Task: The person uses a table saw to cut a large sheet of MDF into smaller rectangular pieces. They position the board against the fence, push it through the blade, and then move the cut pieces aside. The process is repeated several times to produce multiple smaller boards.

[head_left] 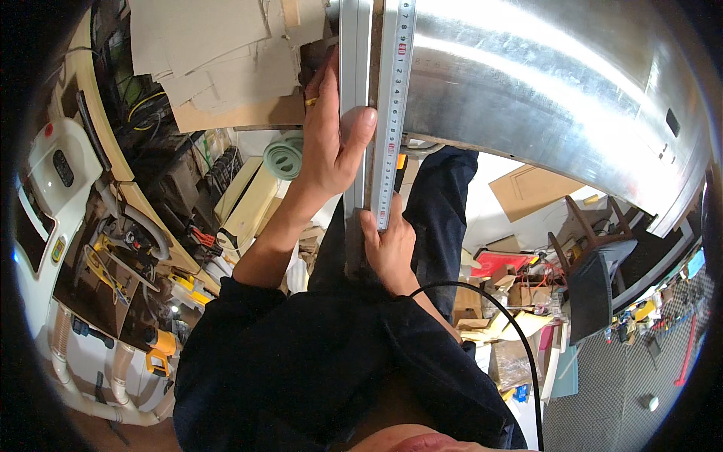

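A long silvery metal bar [355,68] runs from the top edge down toward my body. My left hand [329,132] is wrapped around it, thumb over its upper face and fingers along its left side. Just right of the bar lies a white measuring strip [393,90] with black and red marks, parallel to it. My right hand [393,252] pinches the near end of that strip, thumb on top and fingers curled at its right side. What the fingers touch underneath is hidden.
A shiny metal sheet [520,83] fills the upper right. Cardboard [226,68] lies at the upper left. A dark chair [595,279] stands at right beside cluttered boxes. Left are a white machine [68,173] and an orange power tool [160,348]. A black cable [520,331] loops nearby.
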The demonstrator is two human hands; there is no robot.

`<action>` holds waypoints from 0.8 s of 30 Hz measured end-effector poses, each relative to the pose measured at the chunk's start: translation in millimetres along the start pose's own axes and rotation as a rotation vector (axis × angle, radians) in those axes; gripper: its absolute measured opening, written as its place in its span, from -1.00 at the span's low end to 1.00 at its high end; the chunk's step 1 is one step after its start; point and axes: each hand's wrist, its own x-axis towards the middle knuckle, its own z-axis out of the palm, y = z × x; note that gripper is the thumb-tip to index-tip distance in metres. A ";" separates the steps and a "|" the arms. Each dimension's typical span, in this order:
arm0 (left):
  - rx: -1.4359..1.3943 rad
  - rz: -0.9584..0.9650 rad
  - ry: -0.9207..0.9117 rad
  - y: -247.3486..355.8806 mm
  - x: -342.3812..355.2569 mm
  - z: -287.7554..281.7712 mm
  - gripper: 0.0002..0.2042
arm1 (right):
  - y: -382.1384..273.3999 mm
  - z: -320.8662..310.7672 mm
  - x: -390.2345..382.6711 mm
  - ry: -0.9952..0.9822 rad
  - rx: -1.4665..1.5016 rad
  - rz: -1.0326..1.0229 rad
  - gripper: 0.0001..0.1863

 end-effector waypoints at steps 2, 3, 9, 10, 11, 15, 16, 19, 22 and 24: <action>-0.021 -0.001 -0.010 1.3 0.6 -0.3 -0.30 | 0.4 -0.6 -0.3 -0.004 -0.004 -0.008 -0.37; -0.032 -0.015 -0.008 1.1 -1.3 0.2 -0.30 | 0.4 -1.0 -0.5 -0.007 -0.008 -0.006 -0.38; -0.015 0.010 0.004 -1.1 -1.1 0.8 -0.30 | -1.0 -1.2 0.3 -0.004 0.005 -0.009 -0.39; -0.021 0.011 0.002 -0.7 -0.5 0.7 -0.30 | -0.7 -1.3 0.5 -0.009 0.005 -0.006 -0.39; -0.028 0.011 0.001 -0.2 -0.1 0.7 -0.31 | 0.0 -1.2 0.5 -0.010 0.003 -0.007 -0.39; -0.041 -0.013 -0.005 0.1 0.0 0.9 -0.32 | 1.1 0.2 0.7 -0.010 0.016 0.000 -0.39; -0.049 -0.014 -0.006 0.3 -0.3 1.1 -0.32 | 0.8 -0.1 0.6 -0.013 0.025 0.005 -0.39; -0.045 -0.017 -0.006 0.4 -1.3 1.0 -0.33 | 1.0 -1.1 1.2 -0.031 0.013 0.007 -0.38; -0.036 -0.009 -0.003 3.8 0.1 0.2 -0.33 | 0.0 -2.4 0.8 -0.033 0.014 -0.005 -0.38; -0.039 -0.012 -0.001 3.3 -0.5 0.5 -0.33 | -0.1 -2.9 1.3 -0.042 0.021 0.001 -0.38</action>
